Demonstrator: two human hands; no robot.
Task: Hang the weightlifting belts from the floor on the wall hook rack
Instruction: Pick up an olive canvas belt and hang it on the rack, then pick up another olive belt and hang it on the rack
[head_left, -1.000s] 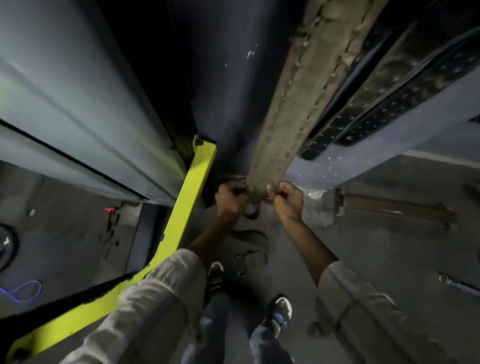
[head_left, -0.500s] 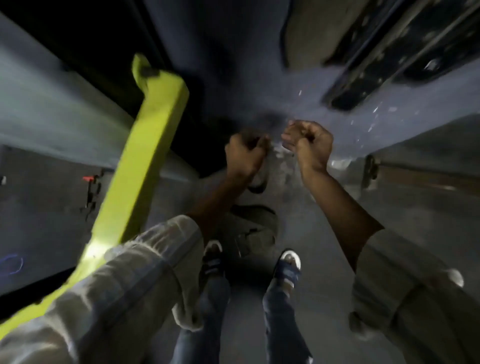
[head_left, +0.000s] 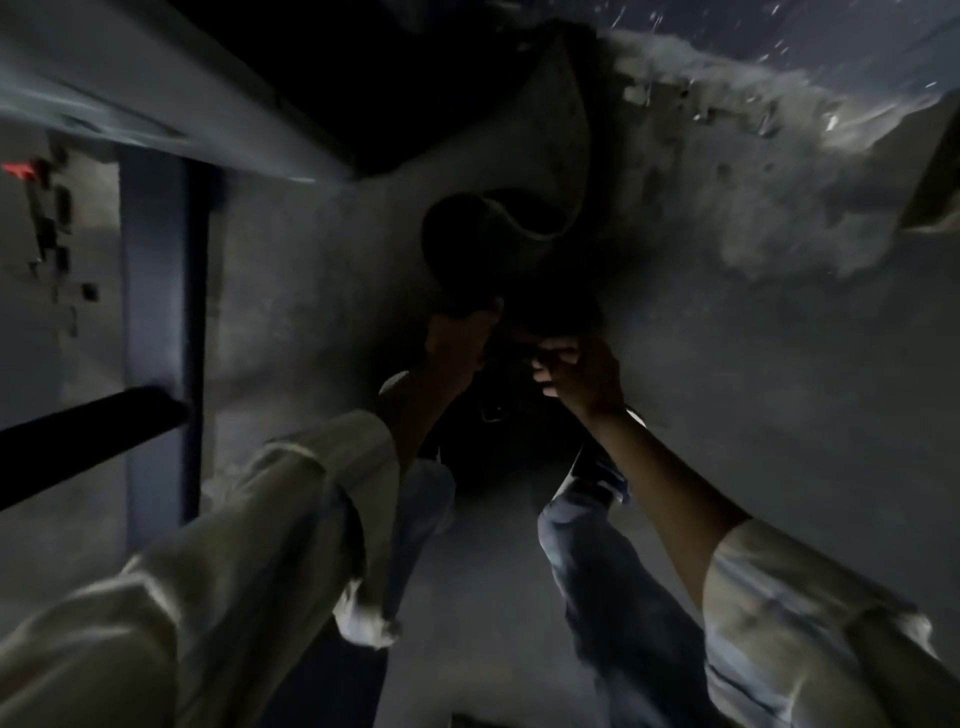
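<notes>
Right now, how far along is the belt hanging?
Done: nothing visibly hung; the hook rack is out of frame. In hand: both hands, left hand and right hand, reach down to a dark belt curled on the floor; the grip is too dark to confirm. Left: lift it and hang it.

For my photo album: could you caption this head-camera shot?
Both hands, left and right, reach down in dim light toward a curled belt on the floor.

Pale cream sleeves are showing over blue jeans, the floor is looking mottled grey, and a belt is showing tan.
</notes>
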